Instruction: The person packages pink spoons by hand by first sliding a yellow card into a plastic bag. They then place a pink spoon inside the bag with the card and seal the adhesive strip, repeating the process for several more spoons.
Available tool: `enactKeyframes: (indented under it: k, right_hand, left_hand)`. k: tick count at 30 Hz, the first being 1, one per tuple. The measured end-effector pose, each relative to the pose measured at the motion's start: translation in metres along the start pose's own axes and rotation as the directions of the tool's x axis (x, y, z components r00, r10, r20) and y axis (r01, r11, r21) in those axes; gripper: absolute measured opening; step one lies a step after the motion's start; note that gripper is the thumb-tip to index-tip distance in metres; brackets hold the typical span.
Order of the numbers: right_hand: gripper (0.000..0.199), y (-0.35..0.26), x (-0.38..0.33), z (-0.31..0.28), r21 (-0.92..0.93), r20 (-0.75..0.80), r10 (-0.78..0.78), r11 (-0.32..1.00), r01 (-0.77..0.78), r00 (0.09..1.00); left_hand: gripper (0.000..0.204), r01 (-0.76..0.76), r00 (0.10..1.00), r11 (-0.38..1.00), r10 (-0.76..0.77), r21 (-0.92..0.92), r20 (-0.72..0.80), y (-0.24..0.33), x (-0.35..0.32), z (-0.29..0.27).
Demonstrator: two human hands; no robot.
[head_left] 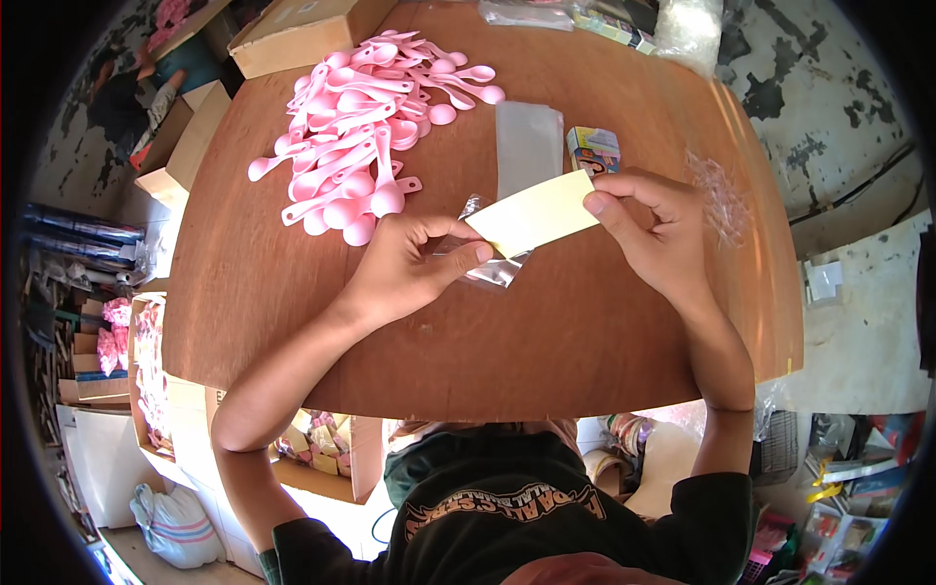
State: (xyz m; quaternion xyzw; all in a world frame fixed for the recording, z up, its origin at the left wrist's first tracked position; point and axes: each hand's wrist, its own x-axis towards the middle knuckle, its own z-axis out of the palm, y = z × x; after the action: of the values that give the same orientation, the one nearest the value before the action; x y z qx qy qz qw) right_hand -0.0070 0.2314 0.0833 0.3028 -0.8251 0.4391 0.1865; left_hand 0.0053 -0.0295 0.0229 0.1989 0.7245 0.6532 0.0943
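Observation:
A pale yellow rectangular card or slip of paper (538, 214) is stretched between my two hands above the wooden table. My left hand (421, 255) pinches its lower left corner between thumb and fingers. At its upper right end, my right hand (655, 219) grips it the same way. Beneath the card lies a shiny clear plastic wrapper (499, 271), partly covered. Just behind it is a stack of clear plastic bags (528, 146). A small colourful box (594, 148) stands close to my right fingertips. To the left spreads a large heap of pink plastic spoons (361, 127).
Thin clear strips (719, 200) lie in a tangle at the table's right side. A cardboard box (302, 39) sits at the far left edge of the wooden table (468, 361). Under the near edge, a carton (322, 458) holds small packets.

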Motion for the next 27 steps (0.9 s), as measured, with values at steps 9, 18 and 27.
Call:
enactKeyframes:
  k: [9,18,27]
  right_hand:
    - [0.012,-0.003,-0.012,0.022,0.111,0.191,0.115,0.984,-0.137,0.975]
    - [0.011,-0.006,-0.014,0.022,0.051,0.183,0.09,0.994,-0.101,0.979]
    - [0.018,-0.004,-0.021,0.035,0.228,0.084,0.107,0.966,-0.124,0.991]
  left_hand:
    - [0.02,-0.031,0.996,0.999,0.034,-0.036,0.088,0.008,-0.003,0.009]
    - [0.022,0.076,0.983,0.997,-0.079,0.025,0.164,0.008,-0.005,0.003]
    - [0.035,-0.001,0.988,0.998,0.009,-0.057,0.153,0.011,-0.007,0.004]
